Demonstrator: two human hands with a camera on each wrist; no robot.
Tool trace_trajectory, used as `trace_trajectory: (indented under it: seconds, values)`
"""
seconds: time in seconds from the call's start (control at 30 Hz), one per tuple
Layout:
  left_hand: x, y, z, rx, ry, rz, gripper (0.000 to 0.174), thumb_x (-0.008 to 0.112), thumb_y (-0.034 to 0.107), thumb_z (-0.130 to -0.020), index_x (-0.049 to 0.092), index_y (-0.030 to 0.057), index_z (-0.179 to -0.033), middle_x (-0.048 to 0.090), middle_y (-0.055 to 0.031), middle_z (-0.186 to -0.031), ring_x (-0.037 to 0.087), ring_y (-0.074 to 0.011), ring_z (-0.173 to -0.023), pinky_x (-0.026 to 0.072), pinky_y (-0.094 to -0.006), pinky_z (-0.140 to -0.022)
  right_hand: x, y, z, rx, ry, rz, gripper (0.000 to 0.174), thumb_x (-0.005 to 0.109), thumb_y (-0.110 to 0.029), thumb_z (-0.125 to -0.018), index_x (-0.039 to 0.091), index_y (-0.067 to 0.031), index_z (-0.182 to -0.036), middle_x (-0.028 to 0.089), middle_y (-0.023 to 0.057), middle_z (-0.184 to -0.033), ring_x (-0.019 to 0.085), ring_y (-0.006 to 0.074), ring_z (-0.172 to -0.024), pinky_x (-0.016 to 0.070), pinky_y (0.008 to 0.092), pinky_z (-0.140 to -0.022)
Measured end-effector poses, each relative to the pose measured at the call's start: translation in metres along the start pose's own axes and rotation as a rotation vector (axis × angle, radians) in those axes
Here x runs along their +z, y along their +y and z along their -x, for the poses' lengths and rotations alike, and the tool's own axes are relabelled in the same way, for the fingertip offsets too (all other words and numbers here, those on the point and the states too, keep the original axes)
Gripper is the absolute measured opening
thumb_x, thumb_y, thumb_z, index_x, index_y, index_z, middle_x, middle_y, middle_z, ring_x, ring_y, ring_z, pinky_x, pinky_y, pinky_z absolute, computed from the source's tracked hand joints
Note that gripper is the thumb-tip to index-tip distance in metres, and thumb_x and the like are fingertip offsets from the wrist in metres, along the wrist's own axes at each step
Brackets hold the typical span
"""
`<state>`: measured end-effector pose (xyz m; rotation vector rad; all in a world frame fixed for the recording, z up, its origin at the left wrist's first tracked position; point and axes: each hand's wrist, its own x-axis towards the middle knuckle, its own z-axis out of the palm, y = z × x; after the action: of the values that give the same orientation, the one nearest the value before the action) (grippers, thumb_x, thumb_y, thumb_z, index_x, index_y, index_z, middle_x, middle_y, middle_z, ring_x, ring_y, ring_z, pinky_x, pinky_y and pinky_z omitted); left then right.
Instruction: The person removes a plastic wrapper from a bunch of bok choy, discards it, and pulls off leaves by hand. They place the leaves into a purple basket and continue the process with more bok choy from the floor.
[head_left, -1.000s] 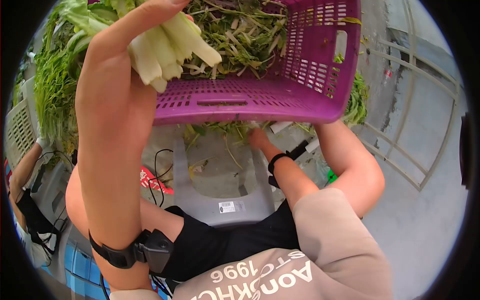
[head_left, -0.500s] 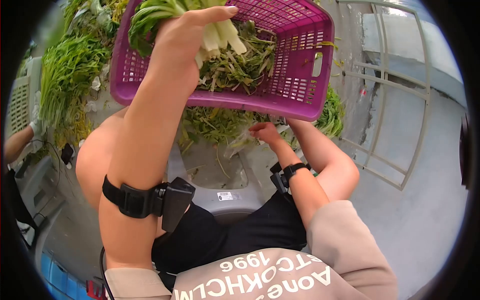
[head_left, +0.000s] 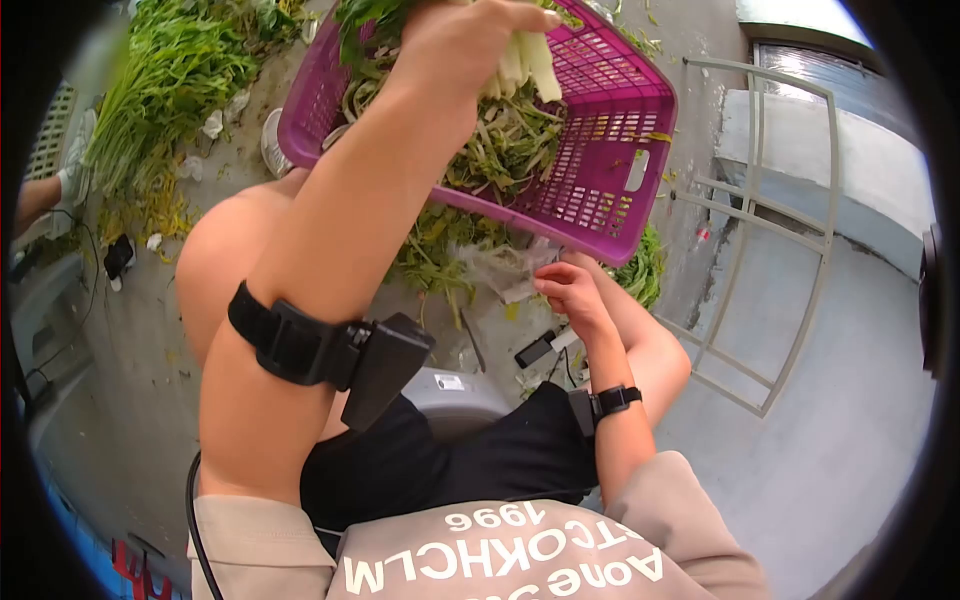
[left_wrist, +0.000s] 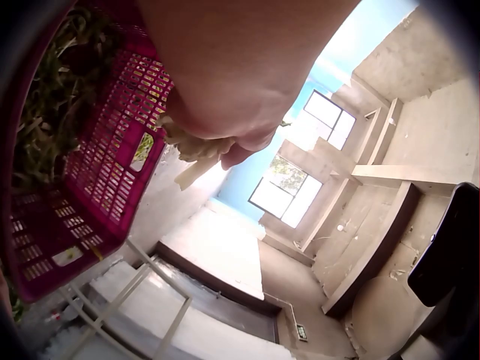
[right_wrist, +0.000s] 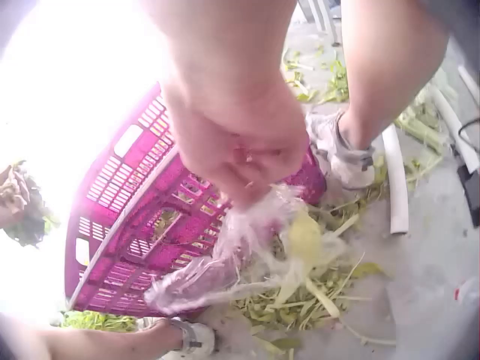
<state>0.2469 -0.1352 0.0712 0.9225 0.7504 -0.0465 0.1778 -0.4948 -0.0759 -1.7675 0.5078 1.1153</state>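
Note:
My left hand [head_left: 455, 50] grips a bunch of leafy greens [head_left: 527, 70] over the purple crate [head_left: 600, 235], the pale cut stalk ends sticking out past the fingers. In the left wrist view those stalks [left_wrist: 196, 174] show below the curled fingers. Wilted leaves and stalk scraps [head_left: 510, 140] lie inside the crate. Beside the crate's near side, my right hand [head_left: 572, 290] pinches a crumpled clear plastic bag [head_left: 492, 270]. The right wrist view shows this bag [right_wrist: 240, 240] hanging from the fingertips, over greens on the floor.
Loose leaves [head_left: 435, 250] litter the floor under the crate's near edge. A large heap of long greens [head_left: 165, 85] lies at the left. Between my legs stands a grey plastic stool [head_left: 450, 392]. A metal frame [head_left: 825, 245] is at the right.
My left hand has moved to the right over the crate with the greens. The right hand, earlier mostly behind the crate's edge, has come out towards me with the plastic bag.

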Motion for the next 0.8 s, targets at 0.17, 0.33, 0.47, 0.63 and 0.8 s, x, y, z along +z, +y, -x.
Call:
trace_trajectory:
  seconds: [0.17, 0.33, 0.47, 0.63, 0.8]
  values:
    - [0.003, 0.007, 0.011, -0.088, 0.108, -0.128, 0.027, 0.078, 0.028, -0.078, 0.071, 0.0059, -0.092, 0.064, -0.0132, -0.097, 0.054, -0.0212, -0.092, 0.0387, -0.0342, -0.083, 0.003, -0.018, 0.019, -0.042, -0.119, -0.107, 0.022, 0.075, -0.003, -0.083, 0.068, -0.0033, -0.104, 0.062, -0.0008, -0.082, 0.050, 0.0063, -0.062, 0.0360, 0.0218, -0.051]
    - [-0.025, -0.031, -0.037, 0.094, -0.363, 0.051, 0.025, 0.075, 0.025, -0.082, 0.072, 0.0057, -0.097, 0.065, -0.0112, -0.106, 0.059, -0.0170, -0.094, 0.0440, -0.0319, -0.076, -0.001, -0.023, 0.027, -0.111, -0.161, -0.227, 0.018, 0.073, -0.004, -0.083, 0.067, -0.0048, -0.101, 0.066, 0.0001, -0.091, 0.060, 0.0080, -0.079, 0.0456, 0.0238, -0.068]
    - [-0.018, -0.033, -0.020, 0.231, -0.589, 0.002, 0.024, 0.070, 0.021, -0.088, 0.068, 0.0034, -0.103, 0.069, -0.0045, -0.093, 0.066, -0.0136, -0.082, 0.0504, -0.0275, -0.067, 0.001, -0.043, 0.059, -0.334, -0.286, -0.602, 0.010, 0.064, -0.002, -0.084, 0.061, -0.0044, -0.093, 0.065, 0.0062, -0.091, 0.063, 0.0193, -0.090, 0.0496, 0.0343, -0.084]
    - [-0.021, -0.052, 0.019, 0.087, -0.543, 0.045, 0.036, 0.076, 0.012, -0.085, 0.061, -0.0007, -0.115, 0.066, -0.0079, -0.097, 0.065, -0.0190, -0.086, 0.0515, -0.0302, -0.073, -0.008, -0.055, 0.100, -0.548, -0.489, -0.976, 0.010, 0.056, -0.003, -0.082, 0.054, -0.0039, -0.091, 0.062, 0.0105, -0.089, 0.062, 0.0260, -0.089, 0.0509, 0.0407, -0.085]
    - [-0.011, -0.064, 0.081, 0.047, -0.468, -0.096, 0.031, 0.073, 0.003, -0.083, 0.061, -0.0007, -0.111, 0.064, -0.0076, -0.095, 0.063, -0.0187, -0.081, 0.0505, -0.0304, -0.072, -0.008, -0.058, 0.131, -0.684, -0.573, -1.077, 0.013, 0.058, -0.005, -0.084, 0.056, -0.0038, -0.096, 0.058, 0.0045, -0.088, 0.063, 0.0185, -0.085, 0.0520, 0.0357, -0.079]
